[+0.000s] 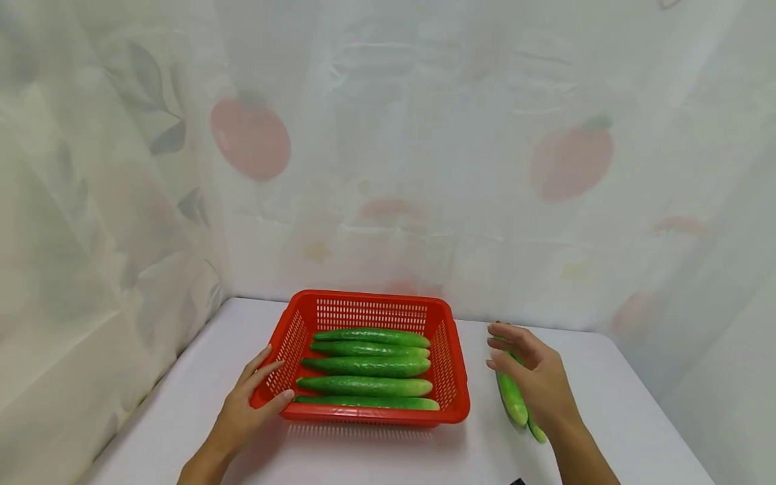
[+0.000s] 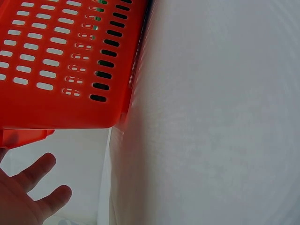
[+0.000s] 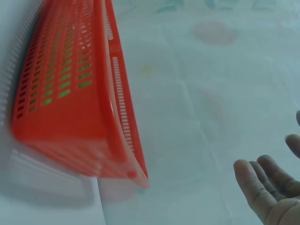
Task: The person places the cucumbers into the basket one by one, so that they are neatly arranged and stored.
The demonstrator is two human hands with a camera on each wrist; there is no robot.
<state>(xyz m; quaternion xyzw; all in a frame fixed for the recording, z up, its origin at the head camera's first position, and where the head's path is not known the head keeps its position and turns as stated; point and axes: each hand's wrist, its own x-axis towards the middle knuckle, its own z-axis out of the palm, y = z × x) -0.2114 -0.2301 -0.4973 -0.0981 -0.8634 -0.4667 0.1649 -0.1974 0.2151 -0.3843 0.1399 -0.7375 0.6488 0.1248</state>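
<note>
A red plastic basket (image 1: pixel 364 417) with slotted walls stands on the white table, and several green cucumbers (image 1: pixel 366 366) lie side by side in it. My left hand (image 1: pixel 245 404) is at the basket's left rim with its fingers spread. In the left wrist view, two fingers (image 2: pixel 35 173) show below the basket wall (image 2: pixel 61 110). To the right of the basket, my right hand (image 1: pixel 539 377) hovers with nothing in its fingers. Beneath it are two more cucumbers (image 1: pixel 512 403) on the table, partly hidden by the hand. The right wrist view shows its fingers (image 3: pixel 255 185) apart from the basket (image 3: pixel 70 122).
The white table (image 1: pixel 497 458) is backed by a pale curtain (image 1: pixel 388 168) printed with fruit, which also closes in the left side (image 1: pixel 91 269). A small black object (image 1: pixel 517 481) shows at the bottom edge of the head view.
</note>
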